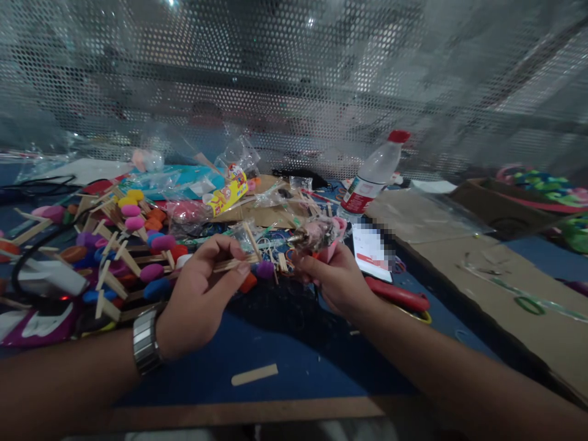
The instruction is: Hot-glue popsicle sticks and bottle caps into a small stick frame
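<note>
My left hand (202, 294), with a metal watch on its wrist, pinches several flat wooden craft sticks (251, 240) joined together between thumb and fingers. My right hand (337, 278) is wrapped round a pink glue gun (321, 234), whose metal nozzle points left toward the sticks. A small gap separates the nozzle from the sticks. Just behind my left fingertips lie a purple piece (265, 270) and an orange piece (248, 282). One loose craft stick (255, 375) lies flat on the blue table (294, 349) in front of my hands.
Stick assemblies with coloured soft pieces (151, 272) crowd the left side, near a black cable. A red-capped bottle (371, 176), a phone (371, 251) and a red-handled tool (399, 294) stand or lie right of centre. Cardboard (500, 282) covers the right; perforated mesh rises behind.
</note>
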`<state>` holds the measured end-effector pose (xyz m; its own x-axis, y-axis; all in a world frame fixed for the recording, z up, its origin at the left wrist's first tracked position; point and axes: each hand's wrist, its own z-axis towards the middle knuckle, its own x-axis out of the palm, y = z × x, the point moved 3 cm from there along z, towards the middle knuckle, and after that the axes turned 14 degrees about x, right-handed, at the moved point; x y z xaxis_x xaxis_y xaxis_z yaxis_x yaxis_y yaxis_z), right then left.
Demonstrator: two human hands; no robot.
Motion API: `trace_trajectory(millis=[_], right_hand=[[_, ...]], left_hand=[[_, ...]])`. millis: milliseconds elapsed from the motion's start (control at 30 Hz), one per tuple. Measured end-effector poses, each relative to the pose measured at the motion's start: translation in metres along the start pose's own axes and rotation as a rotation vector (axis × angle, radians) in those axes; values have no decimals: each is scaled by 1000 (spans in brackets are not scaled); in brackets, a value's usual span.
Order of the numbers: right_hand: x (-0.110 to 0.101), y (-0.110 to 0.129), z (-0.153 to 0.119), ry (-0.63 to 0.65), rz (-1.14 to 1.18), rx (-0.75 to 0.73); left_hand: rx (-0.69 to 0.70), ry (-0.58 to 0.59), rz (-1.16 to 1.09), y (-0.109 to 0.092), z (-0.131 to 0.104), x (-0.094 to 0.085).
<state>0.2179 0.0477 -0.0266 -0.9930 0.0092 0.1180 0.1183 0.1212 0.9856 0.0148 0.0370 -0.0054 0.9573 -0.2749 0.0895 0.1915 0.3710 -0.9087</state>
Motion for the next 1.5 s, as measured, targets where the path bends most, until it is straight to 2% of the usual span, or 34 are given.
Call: trace_trajectory(millis=[267, 533, 833, 1067, 1200, 1400, 1500], right_hand=[[-2, 0, 0, -53, -96, -9], [1, 5, -3, -52, -104, -17], [-1, 5, -1, -95, -213, -38], [-2, 5, 0, -102, -206, 14], [-3, 1, 2, -105, -136, 67], [-3, -2, 3, -59, -54, 31], [-4, -3, 3, -93, -83, 47]], left_hand=[[3, -26, -90, -1, -2, 0], [-7, -26, -65, -1, -1, -2], [1, -54, -91, -2, 3, 1], [-24, -90, -60, -5, 4, 3], [1, -47, -36, -7, 5, 4], [-55, -68, -169, 2, 6, 4], [-61, -72, -174, 4, 6, 4]])
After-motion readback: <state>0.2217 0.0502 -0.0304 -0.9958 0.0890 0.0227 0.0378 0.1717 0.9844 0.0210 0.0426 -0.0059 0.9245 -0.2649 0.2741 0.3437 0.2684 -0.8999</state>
